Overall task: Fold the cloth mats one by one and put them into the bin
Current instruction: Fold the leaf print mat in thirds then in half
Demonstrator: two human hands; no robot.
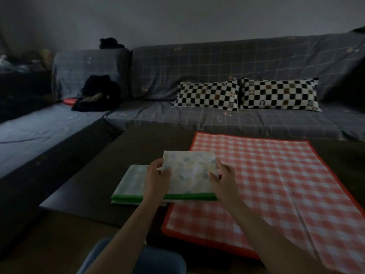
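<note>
A folded pale mat with a leaf print and a green edge (190,172) is held over the dark table (88,184). My left hand (157,179) grips its left side, thumb on top. My right hand (224,179) grips its right side. Under its left part lies another folded green-and-white mat (129,183). A red-and-white checked mat (266,186) lies spread flat on the right half of the table, partly under the held mat. No bin is in view.
A grey sofa (197,115) runs behind and to the left of the table. Two black-and-white checked pillows (209,95) lean on its back. A dark bag (96,93) sits in the sofa corner. My blue-clad knee (138,258) shows at the bottom.
</note>
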